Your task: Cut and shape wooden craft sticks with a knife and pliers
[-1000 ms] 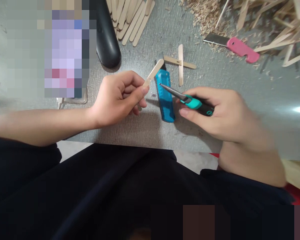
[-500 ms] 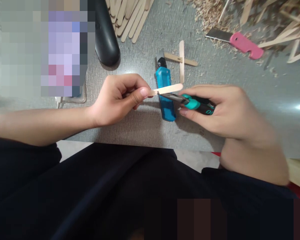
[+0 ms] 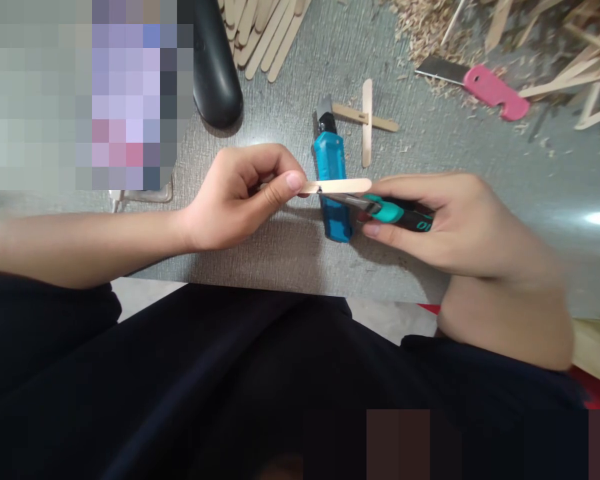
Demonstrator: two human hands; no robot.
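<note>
My left hand (image 3: 253, 197) pinches a wooden craft stick (image 3: 345, 187) between thumb and fingers, its rounded end pointing right. My right hand (image 3: 445, 220) is closed around the black and teal handles of a pair of pliers (image 3: 390, 212). The tips of the pliers' jaws meet the lower edge of the stick, a short way from my left thumb. Under the stick, a blue utility knife (image 3: 331, 157) lies on the table. Just beyond it, two craft sticks (image 3: 367, 143) lie crossed.
A pink-handled knife (image 3: 495, 93) lies at the right beside wood shavings (image 3: 420, 33) and split sticks (image 3: 560, 80). More craft sticks (image 3: 275, 40) lie fanned at the top, next to a black rounded case (image 3: 217, 80). The grey table's (image 3: 260, 267) front edge runs before my lap.
The craft stick has swung from slanting up to the right to nearly level, its free end lower. The pliers remain against its lower edge, and both hands have barely moved.
</note>
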